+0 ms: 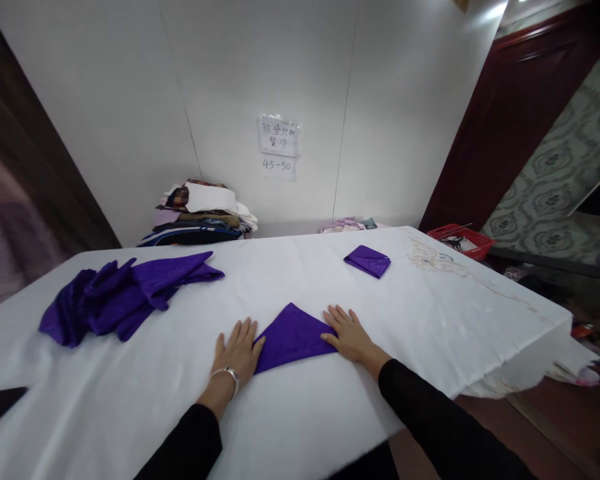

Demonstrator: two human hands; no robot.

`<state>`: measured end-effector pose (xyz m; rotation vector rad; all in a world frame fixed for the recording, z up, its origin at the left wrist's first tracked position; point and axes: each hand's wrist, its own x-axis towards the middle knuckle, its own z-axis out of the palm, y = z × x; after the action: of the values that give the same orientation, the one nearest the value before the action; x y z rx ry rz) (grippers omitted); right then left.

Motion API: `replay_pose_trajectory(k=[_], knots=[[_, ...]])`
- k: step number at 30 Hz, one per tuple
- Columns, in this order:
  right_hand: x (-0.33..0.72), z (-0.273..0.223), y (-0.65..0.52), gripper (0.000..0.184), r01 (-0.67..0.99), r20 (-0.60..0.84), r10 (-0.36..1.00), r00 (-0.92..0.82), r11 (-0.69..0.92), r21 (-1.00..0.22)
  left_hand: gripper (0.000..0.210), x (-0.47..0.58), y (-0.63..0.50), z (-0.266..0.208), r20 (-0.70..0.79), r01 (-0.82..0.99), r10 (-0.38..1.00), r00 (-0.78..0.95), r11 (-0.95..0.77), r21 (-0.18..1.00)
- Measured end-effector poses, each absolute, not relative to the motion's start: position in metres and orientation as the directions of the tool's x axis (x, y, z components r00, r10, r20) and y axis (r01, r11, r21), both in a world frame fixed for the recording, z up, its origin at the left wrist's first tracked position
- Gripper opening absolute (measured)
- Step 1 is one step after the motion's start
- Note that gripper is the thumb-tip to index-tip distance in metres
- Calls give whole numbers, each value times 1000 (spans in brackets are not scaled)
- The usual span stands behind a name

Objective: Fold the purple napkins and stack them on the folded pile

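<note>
Where the two hands meet the counter (300, 420), a purple cloth (295, 340) lies flat between them, folded into a triangle with its peak pointing away from the person. The left hand (236, 350), a silvery bracelet (236, 379) at its wrist, rests palm down with its fingers spread slightly and its thumb at the cloth's left corner. The right hand (349, 333) lies open over the right corner; neither hand is clenched or gripping.

All around the hands, the counter is draped in smooth white fabric, faintly creased and sheeny. Beyond the right hand sits a small purple folded packet (367, 260), and farther to its right tan embroidery (437, 257) trails across the white. Out past the left hand, a rumpled purple heap (125, 293) spreads well apart from the triangle. Nearer the person, far left of that hand, a dark flat shape (0, 407) enters at the edge.

Straight ahead of the hands, behind the far edge, rises a pale panelled wall (405, 100) with a handwritten paper sign (279, 135), its lower part reading "45-50". Left of the sign, clothes (205, 213) are stacked against the wall. Far right of the hands stand a red basket (470, 243), dark red woodwork (510, 87) and patterned wallpaper (550, 167).
</note>
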<state>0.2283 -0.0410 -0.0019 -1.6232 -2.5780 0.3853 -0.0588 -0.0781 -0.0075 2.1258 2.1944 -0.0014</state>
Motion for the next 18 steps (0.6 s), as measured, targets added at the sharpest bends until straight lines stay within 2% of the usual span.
replay_pose_trajectory(k=[7,12,14,17,18], knots=[[232,-7,-39,73,891,-69,900,-430,411,-195,53,-98,-93,-5,-71,991,990,-118,122,52],[234,-12,-37,72,891,-48,896,-442,432,-143,55,-83,-91,13,-16,955,960,-281,281,94],[234,-14,-36,72,891,-42,895,-445,437,-124,55,-53,-84,17,60,975,978,-201,194,112],[234,-17,-34,72,896,-34,898,-438,433,-99,60,-4,-73,11,84,974,981,175,-185,131],[235,-17,-34,71,897,-35,899,-436,432,-94,64,7,-69,7,62,964,973,222,-229,135]])
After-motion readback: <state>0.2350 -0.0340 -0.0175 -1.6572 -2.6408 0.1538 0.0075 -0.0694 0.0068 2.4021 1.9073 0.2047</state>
